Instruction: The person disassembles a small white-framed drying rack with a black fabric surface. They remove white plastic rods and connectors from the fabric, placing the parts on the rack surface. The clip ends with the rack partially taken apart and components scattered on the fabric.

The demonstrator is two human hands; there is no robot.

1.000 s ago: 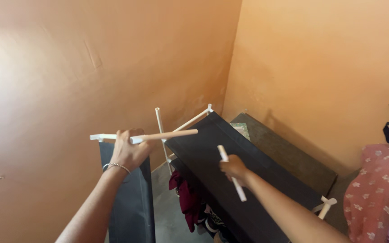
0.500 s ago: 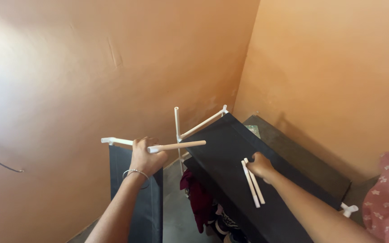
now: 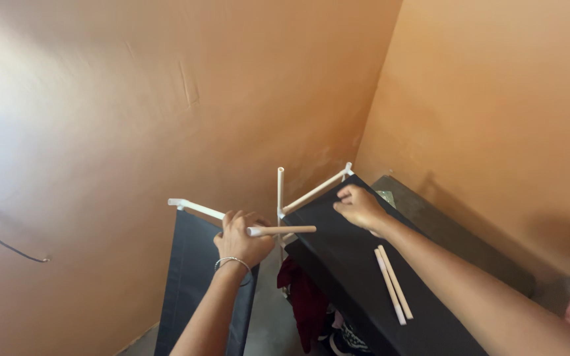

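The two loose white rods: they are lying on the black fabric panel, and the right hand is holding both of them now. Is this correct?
Not quite. The two loose white rods do lie on the black fabric panel, but the right hand does not hold them. In the head view it is apart from them, up at the panel's far edge by the white frame tube.

Two loose white rods (image 3: 392,283) on one black shelf panel (image 3: 338,257), two hands (image 3: 242,238)
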